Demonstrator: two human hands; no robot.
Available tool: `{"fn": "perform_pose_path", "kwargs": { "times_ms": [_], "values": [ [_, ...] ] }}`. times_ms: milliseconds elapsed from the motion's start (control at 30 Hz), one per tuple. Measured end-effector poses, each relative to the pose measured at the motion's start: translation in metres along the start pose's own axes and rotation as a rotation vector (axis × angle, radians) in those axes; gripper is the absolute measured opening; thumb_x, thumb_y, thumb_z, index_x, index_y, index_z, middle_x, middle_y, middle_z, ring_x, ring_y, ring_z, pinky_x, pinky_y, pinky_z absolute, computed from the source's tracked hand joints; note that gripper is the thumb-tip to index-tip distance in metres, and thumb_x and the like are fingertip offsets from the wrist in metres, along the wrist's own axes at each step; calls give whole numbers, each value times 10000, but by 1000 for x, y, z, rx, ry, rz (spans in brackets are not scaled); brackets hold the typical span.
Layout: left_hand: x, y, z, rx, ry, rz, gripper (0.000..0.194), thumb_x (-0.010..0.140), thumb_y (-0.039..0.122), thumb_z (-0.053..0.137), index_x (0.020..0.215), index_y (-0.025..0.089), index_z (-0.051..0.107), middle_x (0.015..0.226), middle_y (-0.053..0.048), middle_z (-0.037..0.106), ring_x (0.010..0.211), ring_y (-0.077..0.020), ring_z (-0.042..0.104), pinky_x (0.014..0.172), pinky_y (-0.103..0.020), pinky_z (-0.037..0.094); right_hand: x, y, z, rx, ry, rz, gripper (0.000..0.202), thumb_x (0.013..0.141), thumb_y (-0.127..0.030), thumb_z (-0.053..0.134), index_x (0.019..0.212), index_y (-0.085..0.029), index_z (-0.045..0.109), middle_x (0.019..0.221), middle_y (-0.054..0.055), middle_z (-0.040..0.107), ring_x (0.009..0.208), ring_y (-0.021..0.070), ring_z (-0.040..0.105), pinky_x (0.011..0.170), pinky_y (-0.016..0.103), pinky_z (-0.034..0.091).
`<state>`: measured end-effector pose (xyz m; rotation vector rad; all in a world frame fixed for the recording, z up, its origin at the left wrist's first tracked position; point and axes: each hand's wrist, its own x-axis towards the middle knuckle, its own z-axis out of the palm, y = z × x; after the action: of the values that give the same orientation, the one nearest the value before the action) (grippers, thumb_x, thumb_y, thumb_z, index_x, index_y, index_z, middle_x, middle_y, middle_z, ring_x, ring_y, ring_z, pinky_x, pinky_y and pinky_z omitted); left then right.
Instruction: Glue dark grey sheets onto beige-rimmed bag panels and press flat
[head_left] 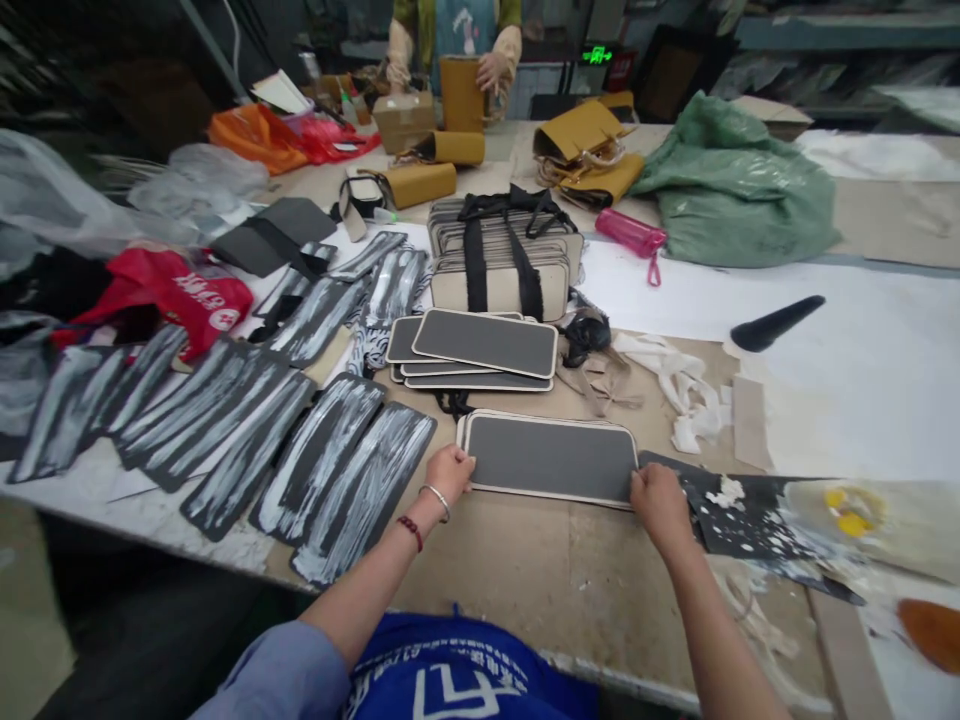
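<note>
At the near side of the table [135, 512], you hold a small stack of grey boards [551, 455] over the brown sheet [517, 570]. Your left hand [450, 470] is closed around the left end, and your right hand [661, 505] pinches the right end near its lower corner. The step in hand seems to be the handling of this stack, perhaps making its edges even — the left edges stand a little apart. Any next move calls for both hands at one level, with light pressure, so that the boards do not slide.

Behind the stack lies a loose pile [487, 340] of similar boards, and beyond it a bundle [497, 290] tied with black strips. To your left are dark pieces with white streaks [322, 450] — maybe glue. To your right lie pale scraps [686, 400]. Farther off, a green sack [739, 190] rests near mustard-coloured bags [577, 135], and across the table a co-worker's hand [493, 72] touches another such bag.
</note>
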<state>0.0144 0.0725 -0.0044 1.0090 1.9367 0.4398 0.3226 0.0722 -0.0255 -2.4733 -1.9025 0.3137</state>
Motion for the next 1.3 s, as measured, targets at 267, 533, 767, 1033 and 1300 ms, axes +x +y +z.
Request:
{"fn": "perform_pose_path", "kwargs": {
  "times_ms": [267,533,767,1033,1300],
  "values": [
    [4,-3,-1,-17,-24,-7,161,733,170,522,580,160,473,425,66,484,385,-89,553,393,-144,359,6,11,13,4,30,-49,184,791,-218,421,625,-173,488,643,54,509,669,183,472,614,276,329],
    [8,-5,-4,62,-85,21,141,740,209,541,612,153,524,413,51,499,405,-89,552,416,-145,381,3,4,7,-3,19,-24,180,772,-228,411,653,-158,526,668,75,523,707,197,481,629,287,338],
    [7,-1,-8,118,-80,66,164,712,190,556,559,157,504,418,48,505,392,-79,526,428,-155,378,2,4,7,12,5,12,190,782,-240,409,649,-162,519,656,65,510,668,187,468,604,284,326],
    [5,-16,-2,111,0,148,141,713,203,541,581,168,505,487,52,524,461,-79,533,502,-179,397,2,4,7,8,4,10,180,785,-232,413,624,-180,475,654,58,502,683,188,464,605,278,326],
    [5,-19,0,154,49,222,160,713,172,523,560,175,473,509,49,493,515,-90,518,530,-187,383,2,5,9,-18,41,-11,155,796,-208,412,657,-175,472,676,58,488,704,190,463,644,277,344]
  ]
}}
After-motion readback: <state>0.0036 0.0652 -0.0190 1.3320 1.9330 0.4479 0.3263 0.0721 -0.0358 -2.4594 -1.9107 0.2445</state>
